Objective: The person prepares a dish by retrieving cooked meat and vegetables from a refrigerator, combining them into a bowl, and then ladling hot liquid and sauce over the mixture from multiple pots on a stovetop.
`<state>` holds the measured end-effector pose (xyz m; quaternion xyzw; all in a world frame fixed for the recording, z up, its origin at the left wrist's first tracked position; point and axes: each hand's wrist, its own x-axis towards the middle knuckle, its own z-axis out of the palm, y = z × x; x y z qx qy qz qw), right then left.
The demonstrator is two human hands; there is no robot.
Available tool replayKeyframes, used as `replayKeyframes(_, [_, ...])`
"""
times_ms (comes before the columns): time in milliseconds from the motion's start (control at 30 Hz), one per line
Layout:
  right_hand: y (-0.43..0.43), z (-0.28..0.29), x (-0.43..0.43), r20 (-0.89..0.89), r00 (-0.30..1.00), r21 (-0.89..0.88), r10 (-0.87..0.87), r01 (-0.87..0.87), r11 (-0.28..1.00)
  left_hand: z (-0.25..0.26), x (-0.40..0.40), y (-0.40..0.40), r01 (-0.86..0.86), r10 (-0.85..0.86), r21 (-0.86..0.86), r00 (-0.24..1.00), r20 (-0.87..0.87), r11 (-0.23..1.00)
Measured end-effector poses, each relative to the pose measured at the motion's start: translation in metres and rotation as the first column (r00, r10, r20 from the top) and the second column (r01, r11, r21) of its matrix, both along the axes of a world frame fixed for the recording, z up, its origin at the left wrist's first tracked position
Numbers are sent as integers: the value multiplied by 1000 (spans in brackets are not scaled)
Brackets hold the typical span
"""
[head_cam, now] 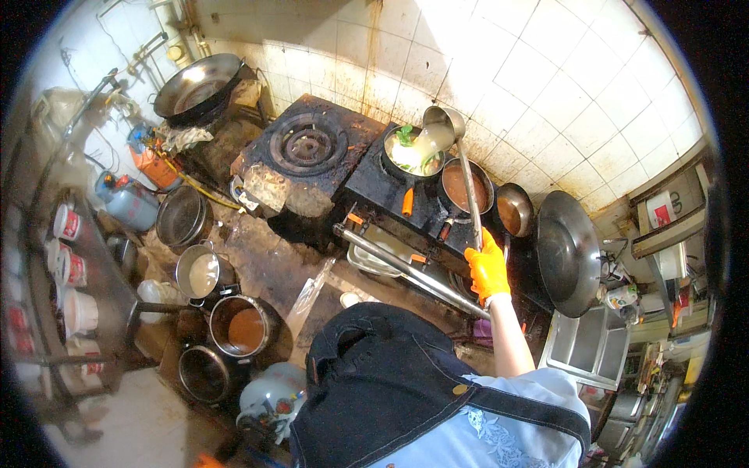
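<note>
My right hand [488,270], in an orange glove, grips the long handle of a metal ladle [467,181]. The tilted ladle bowl hangs over a saucepan [404,173] on the black stove, and cloudy pale liquid [436,140] pours from it. Green leaves and pale food fill that saucepan, whose orange handle [408,202] points towards me. Just right of it sits a pan of brown sauce [481,174], partly crossed by the ladle handle. Only a sliver of orange, possibly my left hand [208,461], shows at the bottom edge; its fingers are hidden.
A metal rail [409,269] runs along the stove front. A small pan [515,209] and a large wok [567,254] stand at right. Left are a bare burner [308,144] and another wok [199,88]. Several pots, including one pot [270,327], and gas cylinders [131,202] crowd the floor.
</note>
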<state>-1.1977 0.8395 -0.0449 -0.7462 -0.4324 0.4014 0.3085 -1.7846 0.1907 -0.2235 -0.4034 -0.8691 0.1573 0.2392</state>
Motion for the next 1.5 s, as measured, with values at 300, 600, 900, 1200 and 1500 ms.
replayKeyframes(300, [-14, -31, 0, 519, 855, 276, 14, -184, 943, 72, 71, 115, -668, 688, 183, 722, -77, 721])
replayKeyframes(600, [34, 2, -70, -690, 651, -174, 317, -574, 800, 125, 107, 316, -385, 291, 599, 923, 252, 702])
replayKeyframes(900, [48, -39, -312, -684, 170, -272, 710, -962, -33, 73, 177, 517, -671, -551, 291, -211, 807, 682])
replayKeyframes(1200, [35, -73, -384, -680, -80, -152, 729, -957, -246, 52, 94, 489, -956, -761, -16, 223, 609, -294])
replayKeyframes(1500, [100, -99, -293, -215, 571, -281, 792, -813, 510, 15, -132, 434, -918, 94, 341, 365, 926, 202])
